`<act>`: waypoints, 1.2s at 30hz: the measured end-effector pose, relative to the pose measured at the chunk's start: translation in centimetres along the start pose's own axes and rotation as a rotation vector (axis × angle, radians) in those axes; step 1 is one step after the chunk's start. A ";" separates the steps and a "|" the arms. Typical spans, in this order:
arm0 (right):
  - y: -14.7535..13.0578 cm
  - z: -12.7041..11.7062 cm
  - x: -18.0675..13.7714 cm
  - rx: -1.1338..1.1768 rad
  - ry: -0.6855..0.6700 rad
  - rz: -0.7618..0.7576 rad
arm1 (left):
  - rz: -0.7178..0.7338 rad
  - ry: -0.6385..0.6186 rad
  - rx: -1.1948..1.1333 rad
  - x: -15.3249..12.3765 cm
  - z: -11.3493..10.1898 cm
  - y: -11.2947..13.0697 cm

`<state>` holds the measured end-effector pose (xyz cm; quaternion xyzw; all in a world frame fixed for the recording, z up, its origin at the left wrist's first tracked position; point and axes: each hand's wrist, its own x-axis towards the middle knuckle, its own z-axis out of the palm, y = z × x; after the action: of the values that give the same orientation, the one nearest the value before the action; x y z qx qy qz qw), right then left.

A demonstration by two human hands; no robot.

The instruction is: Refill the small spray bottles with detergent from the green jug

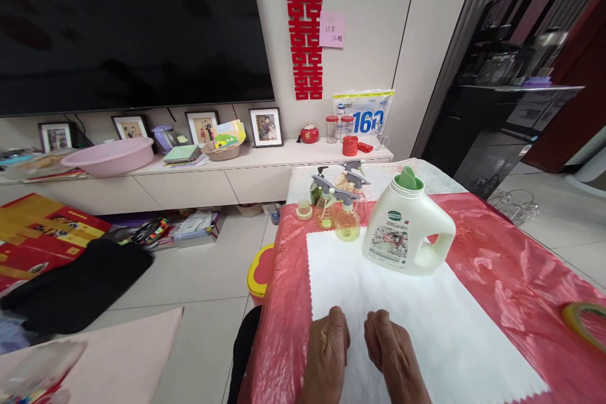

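Note:
My left hand [328, 353] and my right hand [391, 350] rest side by side, knuckles up, on the near part of a white cloth [426, 322] spread over a red plastic table cover [502, 265]. Both have their fingers curled under, and I cannot see anything in them. A white detergent jug [406, 227] with a green cap stands on the far edge of the cloth, well beyond my hands. Behind the jug stand several small spray bottles [345, 211] with grey triggers, and a small cream cap [303, 209] lies left of them.
A roll of tape [584, 322] lies at the table's right edge. A yellow and red stool [260, 273] sits left of the table. A low cabinet [199, 180] along the wall carries a pink basin [111, 156], photo frames and jars. Black fabric [80, 284] lies on the floor at left.

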<state>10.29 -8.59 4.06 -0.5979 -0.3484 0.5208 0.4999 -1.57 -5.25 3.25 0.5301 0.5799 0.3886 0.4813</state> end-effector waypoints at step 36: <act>-14.0 3.3 18.6 -1.526 0.253 -0.576 | 1.113 0.503 0.628 7.8 4.2 -13.3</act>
<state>12.52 13.26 12.55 -0.7146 -0.6870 -0.0788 0.1055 -0.52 0.40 -11.67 0.7572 0.4006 0.5028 -0.1155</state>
